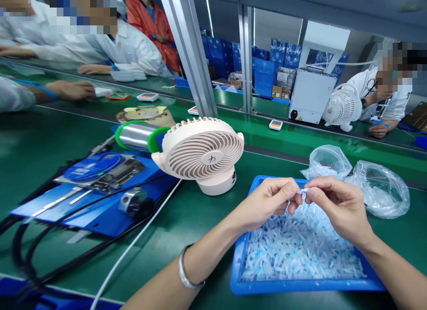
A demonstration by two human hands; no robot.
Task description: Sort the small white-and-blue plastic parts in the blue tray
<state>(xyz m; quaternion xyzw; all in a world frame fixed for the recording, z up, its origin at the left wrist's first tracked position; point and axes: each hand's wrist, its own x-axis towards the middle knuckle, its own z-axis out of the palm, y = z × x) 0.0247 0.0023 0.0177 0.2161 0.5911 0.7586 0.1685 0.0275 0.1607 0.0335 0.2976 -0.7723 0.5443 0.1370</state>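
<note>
Over the far part of a blue tray (234,265), both hands meet at one small white-and-blue plastic piece (304,192). My left hand (271,196), with a silvery bangle on its wrist, pinches it from the left. From the other side my right hand (338,203) pinches it between thumb and forefinger. The piece is too small to make out further. Below lies a thick layer of similar small white and light-blue pieces (293,252), filling the tray. Two clear plastic bags (383,190) stand behind my right hand, at least one with small pieces inside.
A cream desk fan (207,154) stands left of the tray, its white cable (133,243) running toward me. Further left is a blue machine (90,207) with black hoses and a metal roller (133,136). A metal post (191,56) rises beyond. Co-workers sit across the green conveyor (300,138).
</note>
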